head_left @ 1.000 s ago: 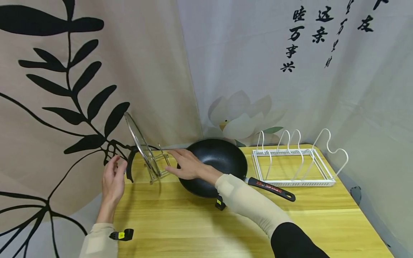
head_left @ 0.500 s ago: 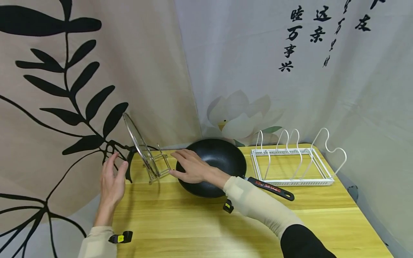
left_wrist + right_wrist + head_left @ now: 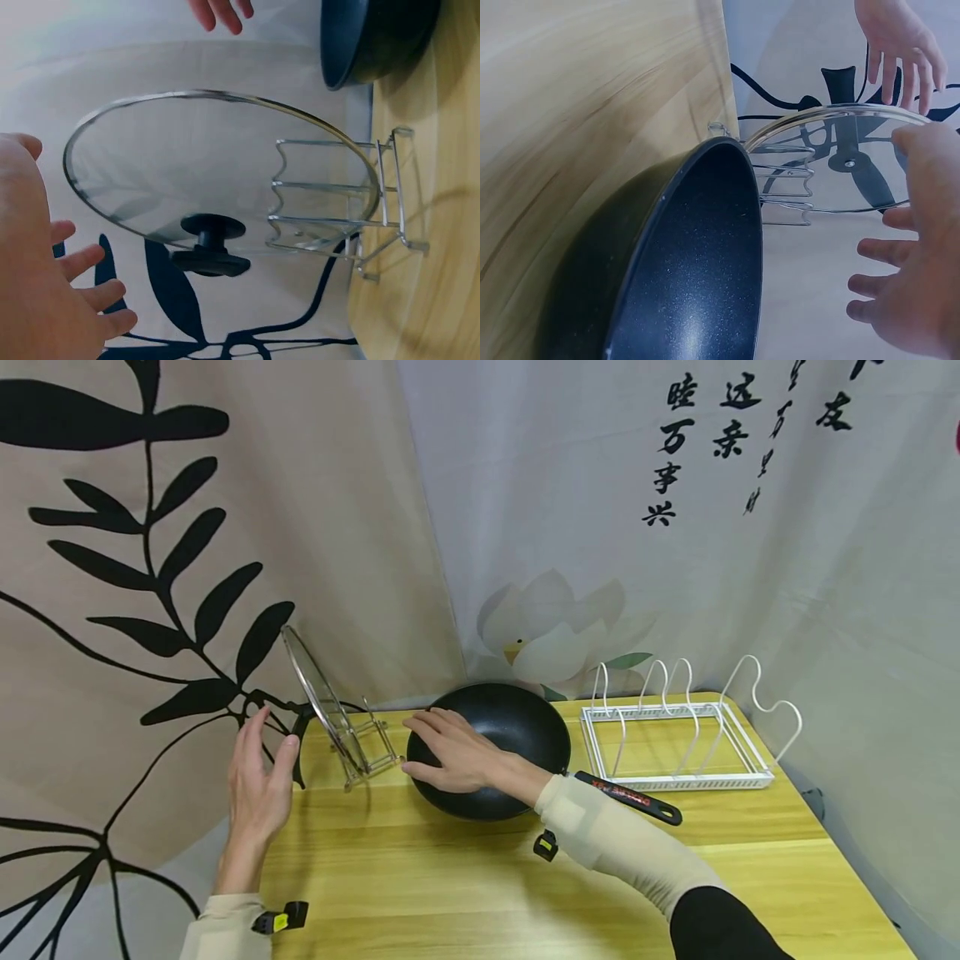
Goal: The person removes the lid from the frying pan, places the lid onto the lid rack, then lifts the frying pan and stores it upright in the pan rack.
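A glass pot lid (image 3: 157,165) with a metal rim and a black knob (image 3: 214,259) stands tilted in a small wire lid rack (image 3: 337,221) on the left. My left hand (image 3: 257,789) hovers left of the lid, fingers spread, apart from it and holding nothing. To the rack's right sits a black wok (image 3: 525,722), its handle (image 3: 630,798) pointing right. My right hand (image 3: 453,756) is above the wok's left side, fingers extended, with nothing in it. In the right wrist view it appears clear of the wok's rim.
A white wire rack (image 3: 675,785) with several upright loops stands on the right of the wooden table (image 3: 420,885). Printed curtains (image 3: 360,527) hang close behind the table. The table's left edge lies beneath my left hand.
My right hand has drawn back slightly to the right, away from the lid rack. My left hand's fingers have spread apart. The lid and wok stay in place; the head view shifts slightly.
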Available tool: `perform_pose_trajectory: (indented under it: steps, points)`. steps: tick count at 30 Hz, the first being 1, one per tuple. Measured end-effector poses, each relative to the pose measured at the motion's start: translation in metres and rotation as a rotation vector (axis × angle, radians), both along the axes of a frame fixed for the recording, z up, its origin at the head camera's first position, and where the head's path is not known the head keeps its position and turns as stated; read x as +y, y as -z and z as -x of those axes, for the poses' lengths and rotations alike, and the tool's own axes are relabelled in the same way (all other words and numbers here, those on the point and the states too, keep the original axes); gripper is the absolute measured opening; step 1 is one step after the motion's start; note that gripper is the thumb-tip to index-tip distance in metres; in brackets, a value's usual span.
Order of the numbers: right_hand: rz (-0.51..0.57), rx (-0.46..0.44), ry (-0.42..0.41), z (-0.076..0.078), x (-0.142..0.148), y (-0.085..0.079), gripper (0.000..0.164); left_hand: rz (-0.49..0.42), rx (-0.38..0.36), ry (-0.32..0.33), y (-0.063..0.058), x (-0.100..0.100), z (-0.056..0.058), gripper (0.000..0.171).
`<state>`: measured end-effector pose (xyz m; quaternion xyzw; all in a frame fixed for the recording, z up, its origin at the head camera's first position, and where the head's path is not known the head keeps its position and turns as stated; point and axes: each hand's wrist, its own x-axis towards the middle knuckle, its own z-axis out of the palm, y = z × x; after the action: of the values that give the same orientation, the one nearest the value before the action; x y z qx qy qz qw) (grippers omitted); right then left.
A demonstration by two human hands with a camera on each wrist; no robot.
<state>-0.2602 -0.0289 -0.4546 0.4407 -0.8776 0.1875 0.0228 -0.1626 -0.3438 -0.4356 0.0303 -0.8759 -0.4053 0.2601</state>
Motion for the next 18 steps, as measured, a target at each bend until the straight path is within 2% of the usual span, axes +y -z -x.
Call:
perform_pose_trajectory:
  steps: [11,18]
  points:
    - [0.001,-0.005,0.018,-0.005,0.020,-0.003,0.077,0.042,0.106,0.023,-0.011,0.012,-0.001,0.071]
    - [-0.003,-0.013,0.040,-0.010,0.032,-0.003,0.077,0.077,0.139,0.044,-0.018,0.021,-0.001,0.075]
